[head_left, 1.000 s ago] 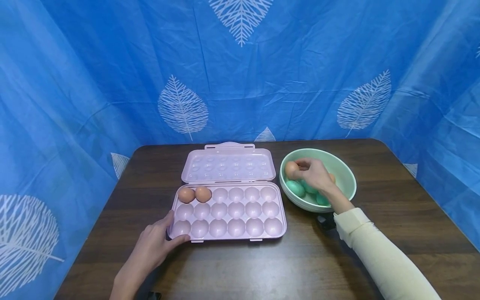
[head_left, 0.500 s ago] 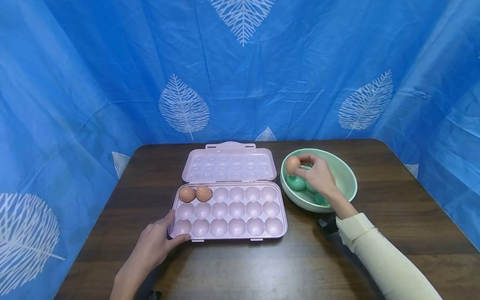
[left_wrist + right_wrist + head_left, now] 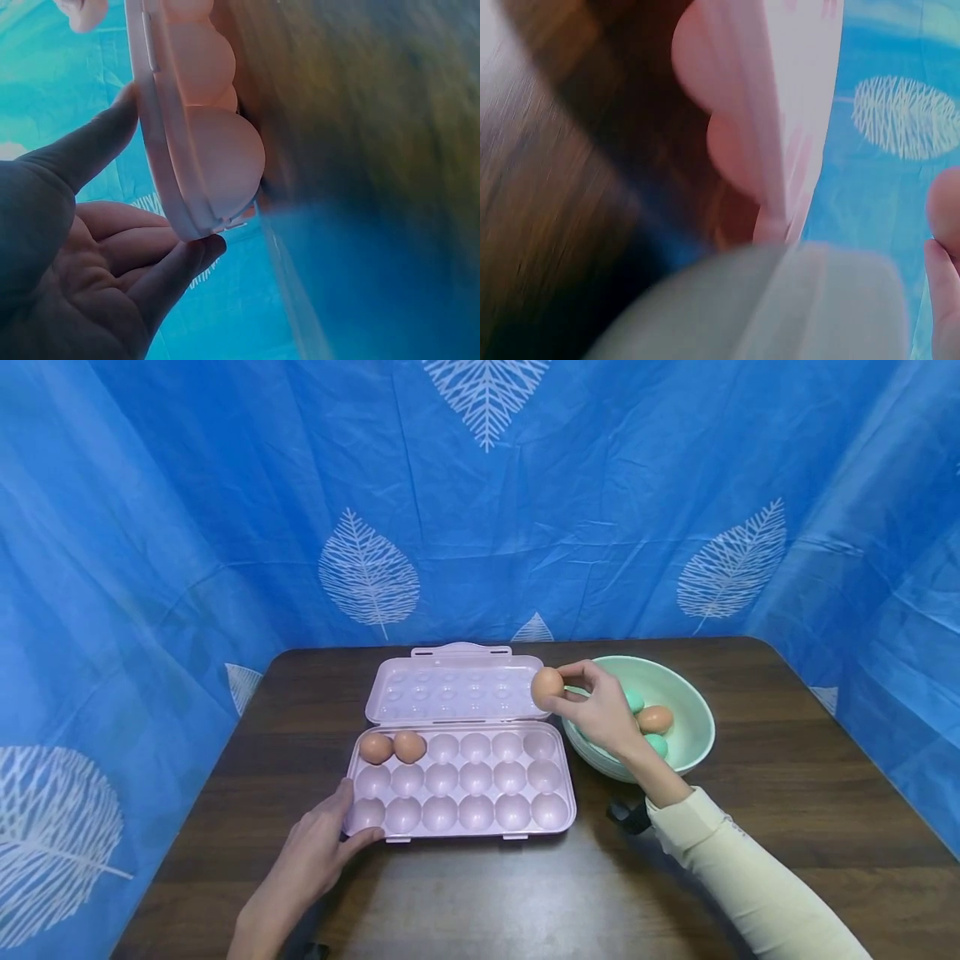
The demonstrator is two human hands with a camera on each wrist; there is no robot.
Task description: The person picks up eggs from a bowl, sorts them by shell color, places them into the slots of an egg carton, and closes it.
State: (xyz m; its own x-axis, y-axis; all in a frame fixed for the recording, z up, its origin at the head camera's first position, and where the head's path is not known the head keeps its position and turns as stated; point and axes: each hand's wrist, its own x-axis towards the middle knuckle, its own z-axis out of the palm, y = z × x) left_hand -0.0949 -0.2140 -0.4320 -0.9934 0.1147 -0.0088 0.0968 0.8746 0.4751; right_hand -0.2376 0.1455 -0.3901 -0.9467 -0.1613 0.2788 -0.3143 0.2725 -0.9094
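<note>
My right hand [image 3: 603,710] pinches a brown egg [image 3: 547,687] between thumb and fingertips, held up beside the green bowl [image 3: 693,714] and overlapping the right end of the egg tray's lid [image 3: 457,689]. In the right wrist view only part of that egg [image 3: 946,210] and a fingertip show at the right edge. The pink egg tray [image 3: 457,795] lies open, with two brown eggs [image 3: 392,747] side by side in the far-left cups. My left hand [image 3: 318,839] grips its near-left corner. In the left wrist view the thumb [image 3: 112,124] is on the rim, other fingertips at the corner.
Inside the bowl lie green eggs [image 3: 657,745] and another brown egg [image 3: 655,719], partly hidden by my right hand. The bowl stands close to the tray's right side on a dark wooden table [image 3: 810,793]. A blue leaf-print curtain [image 3: 480,552] hangs behind the table.
My right hand has lifted the brown egg out of the bowl and moved it left toward the tray lid. The left hand stays at the tray corner.
</note>
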